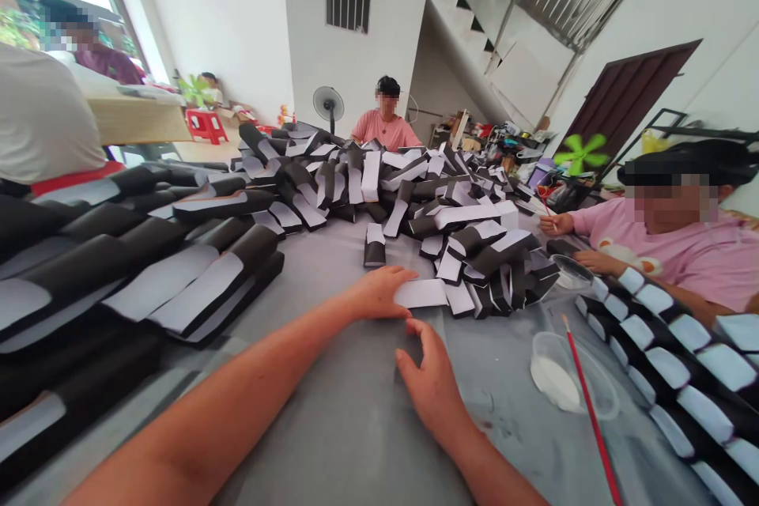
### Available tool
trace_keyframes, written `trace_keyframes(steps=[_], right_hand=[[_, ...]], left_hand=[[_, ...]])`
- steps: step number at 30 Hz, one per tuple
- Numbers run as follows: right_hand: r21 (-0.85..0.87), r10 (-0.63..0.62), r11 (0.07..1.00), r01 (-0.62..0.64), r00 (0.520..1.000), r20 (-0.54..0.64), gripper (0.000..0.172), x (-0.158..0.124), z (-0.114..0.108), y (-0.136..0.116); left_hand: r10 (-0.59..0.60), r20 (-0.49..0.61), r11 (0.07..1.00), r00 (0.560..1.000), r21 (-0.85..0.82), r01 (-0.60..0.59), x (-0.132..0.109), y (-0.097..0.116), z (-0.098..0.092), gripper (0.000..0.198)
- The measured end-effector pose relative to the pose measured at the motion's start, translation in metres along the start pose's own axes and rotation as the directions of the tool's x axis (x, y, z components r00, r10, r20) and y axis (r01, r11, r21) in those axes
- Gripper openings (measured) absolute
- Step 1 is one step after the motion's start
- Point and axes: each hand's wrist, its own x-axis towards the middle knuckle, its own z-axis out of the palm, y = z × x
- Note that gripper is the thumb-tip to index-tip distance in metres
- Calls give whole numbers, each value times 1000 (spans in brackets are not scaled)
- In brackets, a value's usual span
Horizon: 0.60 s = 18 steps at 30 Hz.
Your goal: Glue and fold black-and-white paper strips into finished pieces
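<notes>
Left hand (376, 292): released, lying on a white-backed black strip (421, 293)
Right hand (430, 383): released, fingers curved on grey table (356, 427)
Risk: careless reach may tip paste tub (551, 371)

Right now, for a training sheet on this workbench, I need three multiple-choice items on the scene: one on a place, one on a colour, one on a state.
1. Where is the clear plastic tub of white paste relative to the person's right hand?
A. To its left
B. To its right
C. On top of the pile of black pieces

2. What colour is the handle of the paintbrush lying over the tub?
A. Green
B. Yellow
C. Red

3. What state is the person's left hand in?
A. Touching a white-faced black piece
B. Gripping the paintbrush
C. Raised off the table, touching nothing

Answers:
1. B, the tub sits to the right of the hand.
2. C, the long handle shows red.
3. A, its fingers meet the piece's white face.
</notes>
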Motion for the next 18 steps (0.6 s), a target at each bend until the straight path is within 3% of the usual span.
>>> trace_keyframes(steps=[4, 7, 10, 12, 18], right_hand=[[-16, -15, 1000, 14, 1000, -21, 40, 0, 1, 3], [-12, -22, 1000, 21, 999, -30, 40, 0, 3, 7], [-5, -64, 998, 63, 995, -71, 41, -1, 3, 9], [2, -105, 994, 106, 990, -97, 42, -1, 3, 9], [-3, -191, 982, 191, 979, -78, 46, 0, 2, 6]], left_hand=[[-74, -79, 986, 994, -153, 62, 0, -4, 3, 69], [-214, -142, 882, 966, -454, 128, 1, -3, 3, 68], [-311, -68, 619, 948, -771, 148, 3, 0, 3, 60], [-334, 2, 426, 942, -892, 153, 4, 3, 5, 53], [-329, 187, 21, 926, -978, 206, 2, 8, 13, 40]])
